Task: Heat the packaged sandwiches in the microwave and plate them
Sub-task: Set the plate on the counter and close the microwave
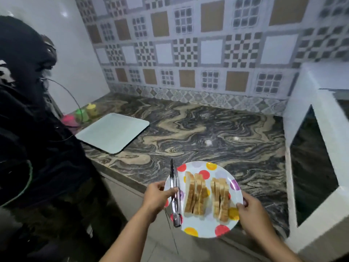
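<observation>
A white plate (205, 226) with coloured dots is held over the front edge of the marbled counter. Two rows of sandwich halves stand on it, one on the left (195, 194) and one on the right (221, 199). Metal tongs (174, 193) lie along the plate's left side. My left hand (157, 197) grips the plate's left rim, its thumb pressing the tongs down. My right hand (252, 212) grips the right rim. The white microwave (313, 163) stands at the right with a dark door window.
A pale rectangular tray (113, 132) lies on the counter (217, 133) at the left. Behind it stand small pink, green and yellow containers (84, 115). A person in dark clothes (34, 129) stands close at the left. A tiled wall runs along the back.
</observation>
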